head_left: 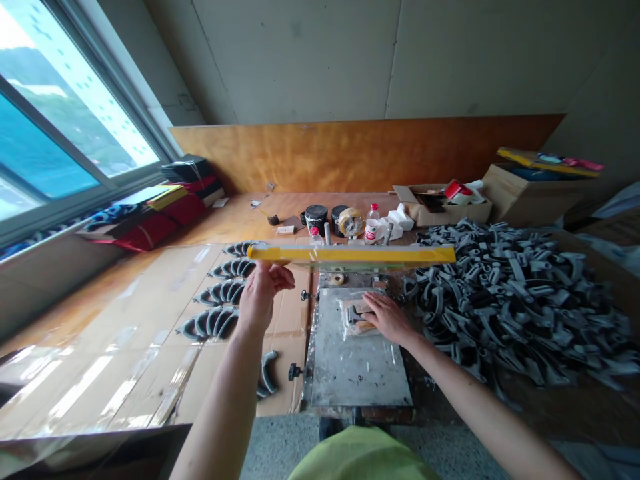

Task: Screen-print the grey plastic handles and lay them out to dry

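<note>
While a grey wall (310, 60) backs the table (233, 217), the left hand (263, 288) grips a frame (353, 254), the right hand (387, 316) splayed.

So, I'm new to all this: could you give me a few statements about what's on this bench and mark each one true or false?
1. The left hand is at the left end of the yellow-edged frame. True.
2. The right hand is in the big heap of gray parts. False: it is at a small gray piece over the metal plate.
3. The big heap of gray parts lies to the right of the metal plate. True.
4. The curved parts on the cardboard are all jumbled together. False: most are lined up in rows.
5. A red-capped bottle stands beyond the yellow-edged frame. True.
</note>
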`<act>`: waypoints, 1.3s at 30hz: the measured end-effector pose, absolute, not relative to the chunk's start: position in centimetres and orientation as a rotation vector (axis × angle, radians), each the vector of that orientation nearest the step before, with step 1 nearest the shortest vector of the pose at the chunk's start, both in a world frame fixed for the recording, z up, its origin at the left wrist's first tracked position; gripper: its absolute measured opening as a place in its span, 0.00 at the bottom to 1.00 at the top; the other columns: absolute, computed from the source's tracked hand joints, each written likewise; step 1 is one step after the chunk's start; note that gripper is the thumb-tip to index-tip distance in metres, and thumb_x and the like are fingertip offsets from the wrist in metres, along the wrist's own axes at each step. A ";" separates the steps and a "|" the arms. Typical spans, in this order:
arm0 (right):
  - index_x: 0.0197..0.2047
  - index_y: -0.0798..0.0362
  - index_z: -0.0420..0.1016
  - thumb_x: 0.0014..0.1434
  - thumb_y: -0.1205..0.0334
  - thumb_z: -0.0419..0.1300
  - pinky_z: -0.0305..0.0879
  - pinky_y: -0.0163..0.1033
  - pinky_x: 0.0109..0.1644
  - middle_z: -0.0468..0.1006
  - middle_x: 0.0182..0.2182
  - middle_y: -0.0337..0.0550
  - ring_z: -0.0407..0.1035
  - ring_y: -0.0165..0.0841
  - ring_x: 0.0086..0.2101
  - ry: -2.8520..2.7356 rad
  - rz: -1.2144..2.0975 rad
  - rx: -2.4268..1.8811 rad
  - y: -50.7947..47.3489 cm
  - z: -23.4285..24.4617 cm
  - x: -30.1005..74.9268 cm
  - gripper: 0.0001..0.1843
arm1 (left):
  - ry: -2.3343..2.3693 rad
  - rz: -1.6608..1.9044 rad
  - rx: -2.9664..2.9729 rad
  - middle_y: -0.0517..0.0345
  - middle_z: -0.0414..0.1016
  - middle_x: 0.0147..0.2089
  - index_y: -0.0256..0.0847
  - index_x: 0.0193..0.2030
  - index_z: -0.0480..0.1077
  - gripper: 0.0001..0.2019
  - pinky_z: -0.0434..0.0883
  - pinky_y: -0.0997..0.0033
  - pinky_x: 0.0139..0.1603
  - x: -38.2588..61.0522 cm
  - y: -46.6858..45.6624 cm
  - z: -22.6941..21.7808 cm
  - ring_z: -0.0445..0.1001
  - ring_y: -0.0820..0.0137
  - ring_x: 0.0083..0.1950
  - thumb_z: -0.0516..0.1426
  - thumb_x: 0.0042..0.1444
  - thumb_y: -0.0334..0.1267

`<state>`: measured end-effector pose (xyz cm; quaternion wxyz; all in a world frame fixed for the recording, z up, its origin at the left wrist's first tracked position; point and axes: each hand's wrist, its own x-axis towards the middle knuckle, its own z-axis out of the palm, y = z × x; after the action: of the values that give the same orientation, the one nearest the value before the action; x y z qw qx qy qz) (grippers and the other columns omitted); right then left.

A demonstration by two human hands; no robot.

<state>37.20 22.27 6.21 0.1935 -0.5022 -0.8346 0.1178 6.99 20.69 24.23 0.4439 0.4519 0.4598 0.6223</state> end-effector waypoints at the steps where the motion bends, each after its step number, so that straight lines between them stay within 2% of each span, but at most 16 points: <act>1: 0.61 0.51 0.69 0.65 0.55 0.56 0.60 0.53 0.63 0.71 0.59 0.50 0.65 0.44 0.58 -2.250 0.339 -1.453 22.6 6.8 38.8 0.23 | 1.177 1.524 1.102 0.56 0.74 0.26 0.36 0.33 0.72 0.27 0.72 0.70 0.31 6.6 19.7 23.6 0.71 0.70 0.28 0.51 0.58 0.62; 4: 0.56 0.54 0.74 0.68 0.58 0.49 0.69 0.49 0.54 0.79 0.49 0.50 0.74 0.42 0.48 -2.008 0.341 -1.600 24.1 9.0 43.2 0.20 | 1.359 1.381 1.039 0.52 0.79 0.37 0.38 0.40 0.77 0.27 0.72 0.68 0.34 5.5 15.6 20.8 0.75 0.65 0.35 0.55 0.55 0.62; 6: 0.55 0.55 0.73 0.67 0.59 0.48 0.71 0.48 0.50 0.80 0.45 0.51 0.75 0.41 0.44 -1.904 0.323 -1.629 25.4 10.8 44.5 0.20 | 1.473 1.231 0.994 0.54 0.80 0.39 0.40 0.40 0.79 0.24 0.72 0.69 0.35 5.2 12.9 18.4 0.76 0.63 0.38 0.58 0.53 0.61; 9: 0.59 0.54 0.70 0.65 0.60 0.54 0.68 0.48 0.56 0.76 0.52 0.50 0.71 0.41 0.50 -1.940 0.212 -1.500 27.5 13.3 42.7 0.20 | 1.461 1.068 0.922 0.55 0.80 0.38 0.41 0.46 0.78 0.25 0.74 0.68 0.39 5.2 10.2 14.6 0.77 0.60 0.42 0.62 0.49 0.58; 12: 0.65 0.53 0.63 0.60 0.63 0.60 0.59 0.51 0.63 0.65 0.62 0.51 0.61 0.44 0.60 -2.172 0.030 -1.378 29.5 14.7 38.2 0.29 | 1.427 1.030 0.874 0.55 0.79 0.36 0.40 0.59 0.71 0.35 0.74 0.67 0.39 5.6 9.3 11.1 0.78 0.61 0.40 0.63 0.47 0.58; 15: 0.62 0.55 0.66 0.56 0.67 0.64 0.60 0.50 0.61 0.70 0.57 0.54 0.63 0.46 0.56 -2.401 -0.066 -1.403 30.6 14.8 34.4 0.30 | 1.460 1.007 0.879 0.59 0.75 0.31 0.39 0.65 0.63 0.40 0.73 0.69 0.36 5.9 9.1 8.6 0.76 0.66 0.34 0.61 0.49 0.59; 20: 0.45 0.53 0.75 0.56 0.63 0.66 0.65 0.38 0.45 0.79 0.41 0.48 0.71 0.40 0.43 -2.622 0.025 -1.573 30.4 14.3 32.7 0.13 | 1.438 0.999 0.883 0.59 0.75 0.33 0.38 0.66 0.60 0.39 0.72 0.70 0.38 5.9 9.0 7.1 0.75 0.66 0.37 0.58 0.53 0.60; 23: 0.41 0.52 0.76 0.57 0.60 0.65 0.62 0.35 0.39 0.80 0.37 0.43 0.73 0.37 0.38 -2.646 0.054 -1.560 30.1 14.6 33.3 0.09 | 1.419 1.012 0.883 0.59 0.76 0.34 0.38 0.66 0.60 0.39 0.72 0.70 0.38 5.9 8.9 7.0 0.76 0.66 0.37 0.58 0.53 0.60; 30: 0.41 0.51 0.75 0.61 0.56 0.63 0.59 0.35 0.42 0.79 0.38 0.44 0.71 0.37 0.42 -2.681 -0.117 -1.463 30.2 14.9 33.8 0.08 | 1.421 1.029 0.866 0.55 0.79 0.39 0.39 0.65 0.62 0.38 0.71 0.70 0.41 5.9 9.0 6.7 0.76 0.64 0.41 0.59 0.53 0.59; 36: 0.41 0.55 0.74 0.65 0.64 0.55 0.59 0.38 0.44 0.78 0.39 0.50 0.69 0.39 0.44 -2.779 -0.232 -1.502 29.5 13.7 33.3 0.07 | 1.411 1.033 0.859 0.54 0.79 0.39 0.39 0.66 0.61 0.37 0.71 0.68 0.43 5.8 8.9 6.3 0.76 0.64 0.42 0.58 0.54 0.59; 39: 0.42 0.56 0.73 0.64 0.63 0.56 0.60 0.38 0.44 0.78 0.39 0.50 0.70 0.40 0.43 -2.762 -0.195 -1.549 29.0 13.8 33.2 0.07 | 1.416 1.039 0.846 0.56 0.78 0.38 0.40 0.66 0.62 0.38 0.71 0.69 0.41 5.9 8.8 6.3 0.76 0.64 0.41 0.59 0.53 0.59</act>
<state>33.16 28.98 13.82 -0.0157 -0.4881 -0.8705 -0.0613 5.86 8.82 6.29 0.5615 0.3591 0.6011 0.4410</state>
